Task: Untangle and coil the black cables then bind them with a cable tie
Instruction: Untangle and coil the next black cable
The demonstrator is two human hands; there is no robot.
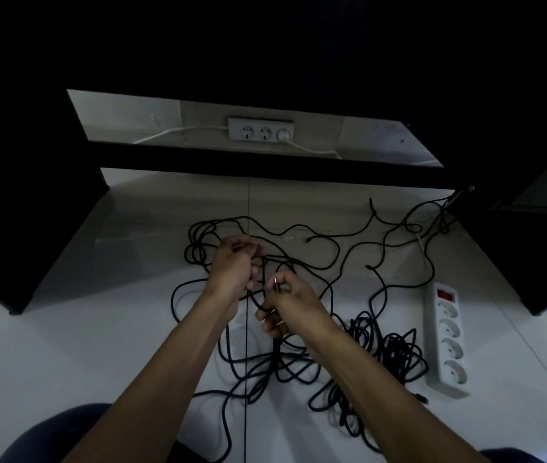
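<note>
Two bare hands are working above a pale tiled floor (65, 329), where thin black cables (298, 362) are sprawling in loose, crossing loops from the middle of the floor out toward its right edge. The left hand (232, 265) is holding a raised strand with curled fingers, apparently lifting it clear so the tangle beneath can be read. The right hand (290, 305) is pinching a cable end with a small metal-tipped plug (276, 284), fingers closed around it, probably to feed that free end back through a loop. A denser knot of cable is lying near the right forearm, just beside a white plastic power strip with a red switch (447, 339) resting along the floor's right side. A white wall socket panel (261, 129) with a white lead is sitting at the far edge, beneath a dark desk (265, 61). Untangling is only beginning by the look of it; no coil is forming, and no cable tie is visible.
</note>
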